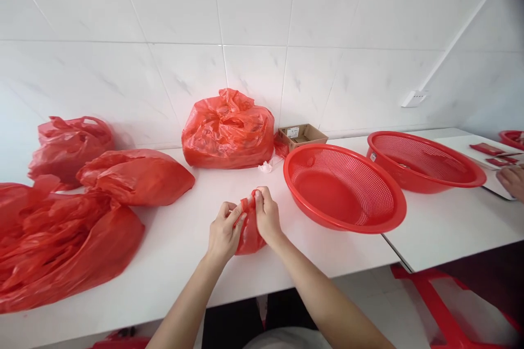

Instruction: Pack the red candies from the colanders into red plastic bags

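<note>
A small red plastic bag [250, 237] rests on the white table [196, 251] in front of me. My left hand [226, 230] pinches the left side of its gathered top between thumb and fingers. On the other side, my right hand [267, 217] grips the top edge in the same way. The two hands are close together, with a little of the bag's mouth showing between them. What lies inside the bag cannot be made out. Just to the right of my right hand stands a red perforated basket [327, 196] with nothing visible in it.
Filled red bags [135, 177] lie at the left, and a large one [229, 131] leans near the tiled wall. Beside it are a shallow cardboard box [313, 135] and crumpled white paper [265, 167]. Further right are a second red basket [421, 174] and another person's hand [511, 180].
</note>
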Tool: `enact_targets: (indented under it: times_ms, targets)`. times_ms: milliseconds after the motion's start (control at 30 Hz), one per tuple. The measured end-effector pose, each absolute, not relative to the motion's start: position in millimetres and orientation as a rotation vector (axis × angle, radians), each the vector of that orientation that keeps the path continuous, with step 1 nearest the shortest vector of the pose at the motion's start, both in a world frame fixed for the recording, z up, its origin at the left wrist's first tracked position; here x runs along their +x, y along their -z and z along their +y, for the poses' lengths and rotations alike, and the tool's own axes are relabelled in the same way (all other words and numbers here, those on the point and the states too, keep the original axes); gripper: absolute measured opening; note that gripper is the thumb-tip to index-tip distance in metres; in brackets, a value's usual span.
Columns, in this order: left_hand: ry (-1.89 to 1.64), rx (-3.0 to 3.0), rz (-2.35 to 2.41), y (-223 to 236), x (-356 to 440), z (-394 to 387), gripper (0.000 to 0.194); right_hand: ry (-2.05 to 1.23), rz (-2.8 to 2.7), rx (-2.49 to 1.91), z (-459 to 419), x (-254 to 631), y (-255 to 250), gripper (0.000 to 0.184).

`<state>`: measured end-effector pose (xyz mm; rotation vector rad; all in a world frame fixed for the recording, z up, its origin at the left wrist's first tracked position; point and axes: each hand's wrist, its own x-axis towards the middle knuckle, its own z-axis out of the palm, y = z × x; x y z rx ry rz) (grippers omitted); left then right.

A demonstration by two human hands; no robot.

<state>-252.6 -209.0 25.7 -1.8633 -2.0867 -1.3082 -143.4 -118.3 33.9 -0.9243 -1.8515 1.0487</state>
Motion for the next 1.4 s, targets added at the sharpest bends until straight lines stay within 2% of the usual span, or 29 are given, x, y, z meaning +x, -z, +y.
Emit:
enact_targets:
  times_ms: [267,433,567,733,1033,1233,1300,1400]
  targets:
    - [1.112,-1.992,-2.263,-6,-269,-248,0.043,-0.716,-2.168,-0.923,-93,-123,-32,0.032]
    - [1.010,-1.858,-2.630,-3,-266,-247,0.045,-0.730,-2.247,-0.996,-98,-119,-8,0.027]
    - [0.746,-1.767,-2.835,-5,-255,-237,0.052,-0.752,-2.297,-1.047,-108,-117,10,0.028]
    - [0.441,-1.779,-2.926,-9,-247,-228,0.056,-0.754,-2.322,-1.098,-112,-117,17,0.028]
    - [0.283,-1.832,-2.933,-14,-243,-221,0.056,-0.810,-2.367,-1.146,-111,-123,12,0.021]
    - [0.470,-1.965,-2.918,-29,-260,-227,0.044,-0.974,-2.284,-1.079,-99,-116,5,0.022]
    - [0.803,-2.041,-2.893,-39,-275,-241,0.045,-1.060,-2.225,-1.030,-87,-109,-1,0.029]
    - [1.633,-2.165,-2.698,-55,-289,-272,0.048,-1.142,-2.140,-0.985,-70,-104,-8,0.038]
